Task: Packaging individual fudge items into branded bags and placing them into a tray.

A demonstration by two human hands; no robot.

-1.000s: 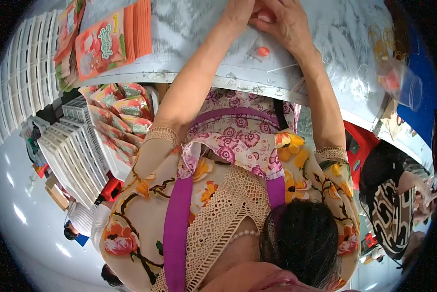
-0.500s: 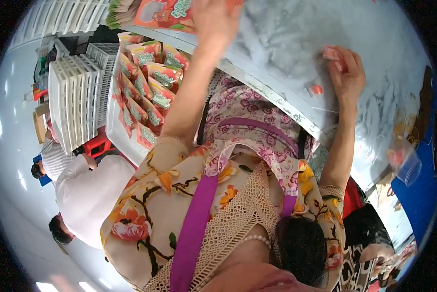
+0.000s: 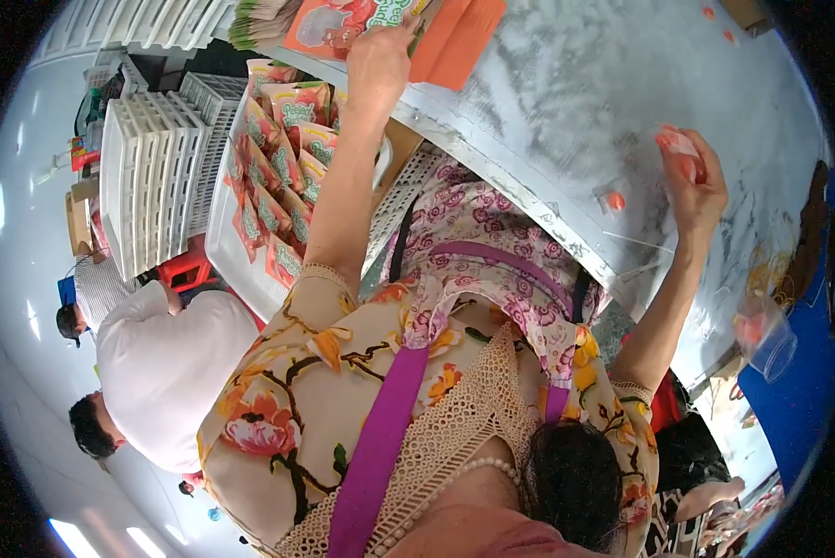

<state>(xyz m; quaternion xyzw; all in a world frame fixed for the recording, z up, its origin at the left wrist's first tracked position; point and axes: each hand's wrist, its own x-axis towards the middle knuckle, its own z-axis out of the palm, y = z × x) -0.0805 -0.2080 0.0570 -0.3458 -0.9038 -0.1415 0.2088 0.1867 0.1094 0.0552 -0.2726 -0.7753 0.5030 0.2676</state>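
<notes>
At the far left of the table, my left hand is at the edge of a printed red-and-green pouch, its fingers bent over that edge. A plain orange pouch lies just right of those fingers. Over the right part of the table, my right hand is raised and closed around small red-and-clear wrapped pieces, partly hidden by the fingers. One small red piece in a clear wrapper lies on the table to the left of this hand.
Filled pouches crowd a white crate left of my left arm. Stacked white crates stand farther left, near a person in a white shirt. A clear plastic cup lies at the right by a blue surface.
My left hand has drawn back nearer on the pouches, and the orange pouch beside it now shows. My right hand has shifted slightly rightward, still holding the wrapped pieces.
</notes>
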